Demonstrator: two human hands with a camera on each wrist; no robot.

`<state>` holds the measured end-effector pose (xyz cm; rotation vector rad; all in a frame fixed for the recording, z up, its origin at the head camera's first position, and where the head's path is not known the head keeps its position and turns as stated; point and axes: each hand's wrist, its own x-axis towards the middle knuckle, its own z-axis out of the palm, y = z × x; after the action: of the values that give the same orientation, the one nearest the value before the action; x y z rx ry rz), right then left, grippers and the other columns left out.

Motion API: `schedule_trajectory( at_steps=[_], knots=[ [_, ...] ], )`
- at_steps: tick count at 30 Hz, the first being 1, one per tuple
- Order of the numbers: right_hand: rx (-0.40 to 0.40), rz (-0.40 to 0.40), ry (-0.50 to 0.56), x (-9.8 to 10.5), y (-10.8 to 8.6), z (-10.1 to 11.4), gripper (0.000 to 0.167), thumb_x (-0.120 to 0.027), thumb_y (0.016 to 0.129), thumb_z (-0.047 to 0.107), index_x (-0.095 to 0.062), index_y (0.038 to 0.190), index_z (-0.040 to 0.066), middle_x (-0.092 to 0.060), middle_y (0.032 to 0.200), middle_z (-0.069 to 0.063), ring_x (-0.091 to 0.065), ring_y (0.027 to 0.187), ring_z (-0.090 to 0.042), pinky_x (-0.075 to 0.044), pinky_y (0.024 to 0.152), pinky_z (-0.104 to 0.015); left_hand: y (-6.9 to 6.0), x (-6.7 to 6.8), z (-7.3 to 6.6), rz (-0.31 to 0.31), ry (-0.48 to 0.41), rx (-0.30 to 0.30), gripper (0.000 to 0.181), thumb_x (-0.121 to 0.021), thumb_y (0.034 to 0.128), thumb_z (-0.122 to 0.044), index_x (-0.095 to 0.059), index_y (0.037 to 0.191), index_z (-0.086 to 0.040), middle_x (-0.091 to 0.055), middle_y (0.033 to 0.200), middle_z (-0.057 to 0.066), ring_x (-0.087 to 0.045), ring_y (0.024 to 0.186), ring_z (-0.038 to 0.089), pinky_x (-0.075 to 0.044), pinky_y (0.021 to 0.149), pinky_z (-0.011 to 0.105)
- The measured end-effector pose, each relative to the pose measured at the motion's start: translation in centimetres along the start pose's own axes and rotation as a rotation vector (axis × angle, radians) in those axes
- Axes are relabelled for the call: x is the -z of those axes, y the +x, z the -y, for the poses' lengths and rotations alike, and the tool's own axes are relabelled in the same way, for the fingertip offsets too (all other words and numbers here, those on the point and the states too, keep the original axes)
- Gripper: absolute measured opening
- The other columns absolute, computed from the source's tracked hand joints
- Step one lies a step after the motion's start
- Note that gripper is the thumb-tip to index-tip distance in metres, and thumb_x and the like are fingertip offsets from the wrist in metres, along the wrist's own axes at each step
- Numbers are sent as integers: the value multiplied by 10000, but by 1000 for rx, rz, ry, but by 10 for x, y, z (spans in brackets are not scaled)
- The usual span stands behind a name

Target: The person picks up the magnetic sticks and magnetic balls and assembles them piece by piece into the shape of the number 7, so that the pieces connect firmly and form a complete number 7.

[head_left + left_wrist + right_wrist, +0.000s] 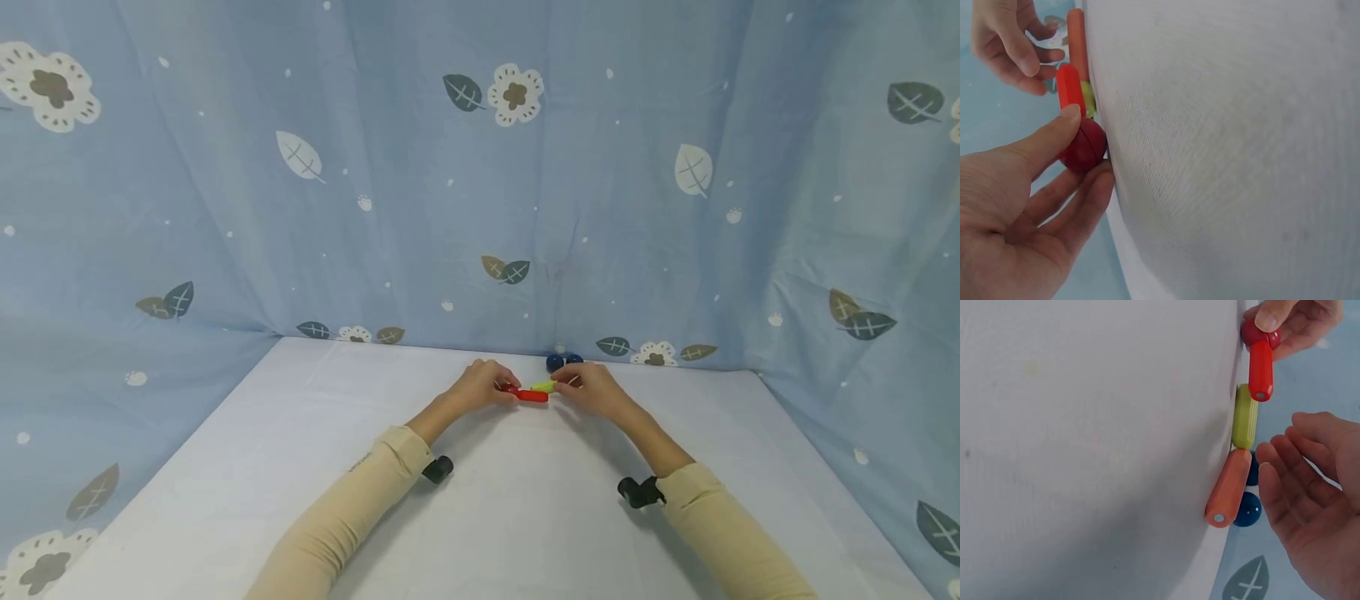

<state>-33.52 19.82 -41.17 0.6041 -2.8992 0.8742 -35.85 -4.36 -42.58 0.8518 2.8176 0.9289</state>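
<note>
My left hand (pixel 483 386) (pixel 1029 206) pinches a dark red ball (pixel 1085 145) (pixel 1260 334) between thumb and fingers. A bright red rod (pixel 532 397) (pixel 1070 89) (pixel 1260 370) extends from that ball towards the right hand. Beyond the red rod a yellow-green rod (pixel 543 387) (pixel 1245 417) lies end to end with an orange rod (pixel 1077 44) (pixel 1229 489). In the right wrist view my right hand (pixel 594 390) (pixel 1316 487) is beside these rods, fingers loosely bent and holding nothing. The right hand hides the orange rod in the head view.
Two dark blue balls (pixel 554 362) (pixel 1248 509) sit by the back edge of the white table (pixel 540 517), just behind the right hand. A blue curtain (pixel 420 208) with leaves and flowers hangs behind the table. Black wrist devices show at both cuffs.
</note>
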Motion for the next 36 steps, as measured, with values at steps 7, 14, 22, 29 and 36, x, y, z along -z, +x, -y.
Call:
schedule_trajectory(
  at_steps=[7, 14, 22, 29, 36],
  knots=[
    [-15, -33, 44, 5, -1, -7, 249, -656, 939, 184, -710, 1127, 31, -725, 1000, -86, -654, 872, -193, -558, 804, -367, 0, 1, 0, -3, -4, -31, 277, -801, 817, -188, -762, 1081, -113, -765, 1051, 33, -673, 935, 155, -488, 897, 367],
    [-21, -58, 47, 8, 0, -11, 237, -646, 945, 163, -703, 1129, 26, -721, 1027, -111, -655, 901, -222, -550, 825, -393, 0, 2, 2, 11, -15, -27, 278, -794, 826, -184, -758, 1092, -111, -764, 1046, 24, -662, 918, 146, -475, 863, 333],
    [-68, -72, 54, 6, -1, -18, 269, -639, 952, 179, -687, 1167, 26, -706, 1075, -126, -645, 954, -250, -542, 858, -408, 2, 2, 3, 23, -20, 0, 282, -801, 818, -206, -761, 1087, -131, -763, 1030, 7, -611, 930, 155, -391, 889, 378],
    [-63, -77, 60, 4, 6, -18, 262, -646, 949, 191, -691, 1156, 37, -710, 1071, -122, -652, 963, -254, -542, 863, -407, 0, 4, 1, 19, -8, -9, 286, -795, 826, -202, -756, 1097, -118, -761, 1036, 15, -618, 932, 166, -401, 883, 374],
    [-57, -75, 38, 3, 9, -19, 267, -644, 945, 162, -686, 1162, 12, -708, 1071, -142, -658, 961, -266, -546, 871, -414, 2, 3, 1, 24, -18, -16, 284, -799, 820, -190, -758, 1091, -118, -763, 1047, 22, -639, 934, 157, -432, 910, 383]
  ],
)
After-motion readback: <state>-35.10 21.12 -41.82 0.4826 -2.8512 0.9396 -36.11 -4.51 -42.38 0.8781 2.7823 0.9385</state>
